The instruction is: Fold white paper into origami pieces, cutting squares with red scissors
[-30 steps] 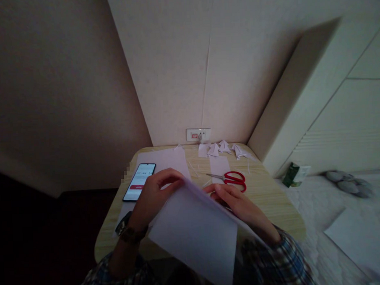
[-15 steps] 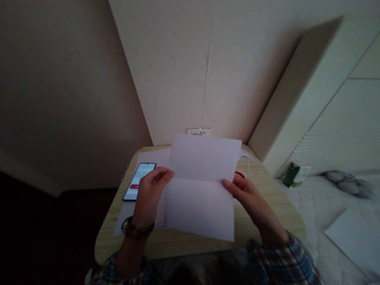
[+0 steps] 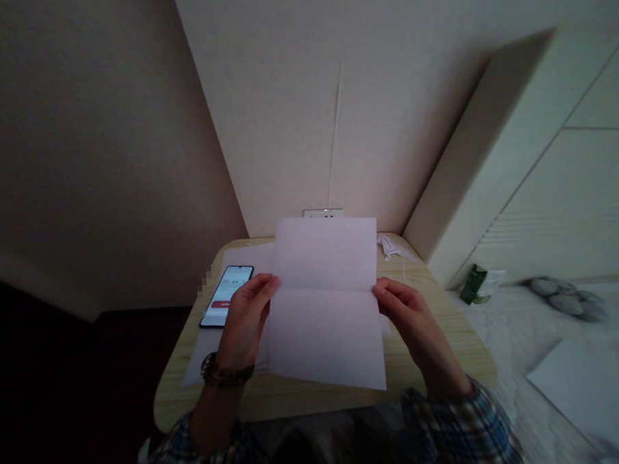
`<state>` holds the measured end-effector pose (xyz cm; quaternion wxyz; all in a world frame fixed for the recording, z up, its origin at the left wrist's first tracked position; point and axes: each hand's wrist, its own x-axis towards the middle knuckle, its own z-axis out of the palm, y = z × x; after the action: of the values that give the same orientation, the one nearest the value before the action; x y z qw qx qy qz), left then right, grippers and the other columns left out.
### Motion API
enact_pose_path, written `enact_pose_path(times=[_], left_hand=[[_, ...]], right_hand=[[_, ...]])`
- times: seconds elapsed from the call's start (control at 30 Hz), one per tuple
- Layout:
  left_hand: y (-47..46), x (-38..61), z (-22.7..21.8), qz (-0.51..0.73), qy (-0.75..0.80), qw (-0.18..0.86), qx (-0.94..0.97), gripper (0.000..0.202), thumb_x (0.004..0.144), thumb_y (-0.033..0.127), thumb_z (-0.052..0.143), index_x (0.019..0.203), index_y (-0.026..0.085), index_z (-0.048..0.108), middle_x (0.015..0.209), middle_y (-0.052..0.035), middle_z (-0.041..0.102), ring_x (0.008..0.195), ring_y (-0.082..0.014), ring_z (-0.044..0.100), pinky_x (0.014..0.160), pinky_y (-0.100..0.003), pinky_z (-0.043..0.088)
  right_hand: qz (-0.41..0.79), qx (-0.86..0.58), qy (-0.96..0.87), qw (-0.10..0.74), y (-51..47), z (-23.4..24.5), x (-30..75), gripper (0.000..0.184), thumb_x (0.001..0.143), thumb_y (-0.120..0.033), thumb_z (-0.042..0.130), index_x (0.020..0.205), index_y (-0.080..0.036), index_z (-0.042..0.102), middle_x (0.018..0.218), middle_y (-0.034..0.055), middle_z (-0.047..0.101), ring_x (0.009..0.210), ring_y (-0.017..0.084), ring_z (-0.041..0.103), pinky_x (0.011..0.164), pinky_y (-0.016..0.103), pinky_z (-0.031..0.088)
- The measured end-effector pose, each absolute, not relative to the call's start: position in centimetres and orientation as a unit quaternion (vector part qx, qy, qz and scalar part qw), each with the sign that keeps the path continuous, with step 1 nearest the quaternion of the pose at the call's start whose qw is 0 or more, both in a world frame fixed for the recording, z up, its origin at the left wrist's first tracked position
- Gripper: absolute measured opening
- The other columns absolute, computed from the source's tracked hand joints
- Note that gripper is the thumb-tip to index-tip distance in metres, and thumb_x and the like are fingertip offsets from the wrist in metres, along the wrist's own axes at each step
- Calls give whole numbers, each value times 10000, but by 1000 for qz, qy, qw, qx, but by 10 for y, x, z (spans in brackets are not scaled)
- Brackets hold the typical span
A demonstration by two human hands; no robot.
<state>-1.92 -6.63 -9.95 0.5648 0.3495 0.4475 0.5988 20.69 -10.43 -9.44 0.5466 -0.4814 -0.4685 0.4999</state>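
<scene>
A white sheet of paper with a crease across its middle is held up over the small wooden table. My left hand pinches its left edge near the crease, thumb in front. At the right edge, level with the crease, my right hand pinches the sheet between thumb and fingers. Behind my left hand a phone with a lit screen lies on another white sheet. The held paper hides the middle of the table.
Crumpled white paper lies at the table's back right. A wall socket shows just above the held sheet. To the right, a bed carries a green and white box, a grey patterned item and a flat pale sheet.
My right hand has shifted slightly right along with the paper's right edge, and the sheet looks straighter. The red item behind my right hand is now out of sight.
</scene>
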Motion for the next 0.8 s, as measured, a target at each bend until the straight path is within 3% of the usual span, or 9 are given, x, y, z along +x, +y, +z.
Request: enact_pose_path(times=[0.27, 0.53, 0.8], left_hand=[[-66, -18, -105, 602, 433, 584, 331, 290, 552, 331, 840, 738, 170, 685, 687, 43, 659, 620, -76, 554, 589, -171, 433], [-67, -17, -103, 609, 412, 595, 324, 262, 573, 309, 830, 734, 169, 677, 696, 37, 666, 620, -89, 581, 590, -193, 451], [-67, -17, -104, 618, 397, 601, 315, 246, 574, 289, 824, 734, 171, 680, 705, 31, 683, 639, -93, 602, 616, -195, 469]], right_hand=[[494, -488, -447, 564, -103, -91, 207, 180, 678, -354, 733, 657, -221, 615, 613, -24, 551, 600, 145, 485, 595, 285, 407], [463, -504, -478, 550, -102, -91, 205, 194, 667, -394, 718, 682, -227, 621, 618, -14, 564, 585, 153, 488, 557, 286, 407], [462, -502, -509, 524, -102, -93, 206, 268, 701, -412, 704, 588, -192, 601, 576, -14, 521, 582, 141, 461, 554, 269, 368]])
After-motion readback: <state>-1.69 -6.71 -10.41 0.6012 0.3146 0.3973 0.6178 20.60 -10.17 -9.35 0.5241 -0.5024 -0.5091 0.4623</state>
